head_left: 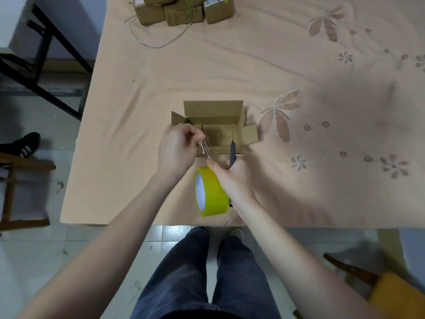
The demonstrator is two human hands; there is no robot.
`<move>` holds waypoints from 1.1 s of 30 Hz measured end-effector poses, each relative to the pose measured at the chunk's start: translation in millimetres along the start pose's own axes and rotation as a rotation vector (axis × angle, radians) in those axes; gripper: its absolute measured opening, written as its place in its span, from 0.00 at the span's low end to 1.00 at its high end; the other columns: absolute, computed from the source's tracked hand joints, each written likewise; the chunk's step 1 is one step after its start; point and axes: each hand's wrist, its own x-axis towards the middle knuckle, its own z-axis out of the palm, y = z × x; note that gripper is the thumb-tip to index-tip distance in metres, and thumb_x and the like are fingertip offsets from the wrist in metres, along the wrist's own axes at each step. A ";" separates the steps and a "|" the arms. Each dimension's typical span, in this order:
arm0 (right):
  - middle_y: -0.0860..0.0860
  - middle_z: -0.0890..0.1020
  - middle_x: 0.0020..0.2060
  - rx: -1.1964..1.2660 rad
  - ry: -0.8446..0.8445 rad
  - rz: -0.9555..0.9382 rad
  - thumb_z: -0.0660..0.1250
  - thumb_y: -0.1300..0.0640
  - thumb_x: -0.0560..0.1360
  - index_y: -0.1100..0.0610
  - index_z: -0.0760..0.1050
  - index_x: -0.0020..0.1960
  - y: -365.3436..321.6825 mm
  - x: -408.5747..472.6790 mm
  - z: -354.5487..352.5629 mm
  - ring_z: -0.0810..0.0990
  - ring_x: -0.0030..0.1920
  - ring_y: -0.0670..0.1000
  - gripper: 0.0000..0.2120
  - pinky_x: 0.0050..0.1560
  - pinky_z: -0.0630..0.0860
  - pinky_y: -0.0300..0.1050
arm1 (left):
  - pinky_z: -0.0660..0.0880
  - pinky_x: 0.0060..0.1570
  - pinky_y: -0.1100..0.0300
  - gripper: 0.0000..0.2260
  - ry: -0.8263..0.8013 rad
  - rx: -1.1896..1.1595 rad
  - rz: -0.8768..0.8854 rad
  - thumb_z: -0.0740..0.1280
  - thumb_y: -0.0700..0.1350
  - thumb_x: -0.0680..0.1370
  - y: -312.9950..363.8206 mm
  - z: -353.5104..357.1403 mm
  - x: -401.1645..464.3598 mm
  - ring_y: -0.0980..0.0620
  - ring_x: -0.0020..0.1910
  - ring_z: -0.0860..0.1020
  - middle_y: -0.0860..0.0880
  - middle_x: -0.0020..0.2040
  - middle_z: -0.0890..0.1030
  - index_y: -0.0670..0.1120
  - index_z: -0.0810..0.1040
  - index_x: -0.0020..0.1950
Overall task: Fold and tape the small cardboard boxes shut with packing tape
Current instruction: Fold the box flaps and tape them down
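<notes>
A small cardboard box [216, 125] stands on the table with all its flaps open. In front of it my left hand [178, 150] pinches the free end of a clear strip of tape [205, 147]. The strip runs down to my right hand [232, 178]. That hand grips a dark-handled cutter [232, 153] whose blade points up over the box's near edge. The yellow tape roll [210, 192] stands on edge under my right wrist, near the table's front edge.
A peach cloth with flower embroidery [299, 65] covers the table. Several closed cardboard boxes [184, 10] and a white cord [147, 40] lie at the far edge. A black frame [46, 61] and wooden chairs [18, 180] stand at the left.
</notes>
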 end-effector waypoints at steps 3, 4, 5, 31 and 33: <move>0.49 0.62 0.25 0.006 0.010 0.035 0.71 0.45 0.72 0.57 0.62 0.32 3.5 -3.2 4.3 0.64 0.27 0.49 0.23 0.24 0.60 0.35 | 0.67 0.40 0.73 0.09 -0.181 -0.017 -0.022 0.67 0.41 0.76 -3.6 -2.6 18.6 0.58 0.43 0.76 0.61 0.37 0.78 0.53 0.78 0.38; 0.47 0.61 0.25 -0.001 0.005 0.054 0.71 0.43 0.72 0.55 0.59 0.31 4.1 -5.4 6.1 0.62 0.25 0.48 0.25 0.23 0.60 0.35 | 0.67 0.42 0.74 0.09 -0.231 0.001 -0.017 0.68 0.41 0.76 -4.7 -2.7 24.1 0.59 0.43 0.77 0.61 0.37 0.78 0.54 0.78 0.38; 0.46 0.59 0.24 -0.010 0.001 0.079 0.70 0.42 0.71 0.55 0.57 0.30 3.8 -7.0 8.2 0.61 0.24 0.47 0.27 0.22 0.60 0.34 | 0.69 0.44 0.72 0.09 -0.263 0.031 -0.008 0.68 0.42 0.76 -5.8 -2.4 29.0 0.59 0.44 0.77 0.61 0.37 0.78 0.55 0.78 0.38; 0.50 0.78 0.41 0.128 0.042 0.175 0.74 0.45 0.68 0.55 0.72 0.48 11.2 1.2 21.5 0.78 0.43 0.47 0.18 0.39 0.72 0.37 | 0.54 0.46 0.56 0.17 -0.234 0.467 0.175 0.72 0.58 0.69 -37.6 27.9 55.1 0.49 0.55 0.69 0.56 0.49 0.77 0.55 0.76 0.54; 0.51 0.79 0.43 0.125 0.036 0.164 0.74 0.45 0.68 0.56 0.73 0.49 10.9 2.0 21.8 0.79 0.45 0.49 0.19 0.43 0.75 0.42 | 0.54 0.46 0.56 0.10 -0.201 0.452 0.207 0.70 0.54 0.73 -36.0 27.7 54.8 0.50 0.54 0.70 0.57 0.48 0.79 0.53 0.76 0.51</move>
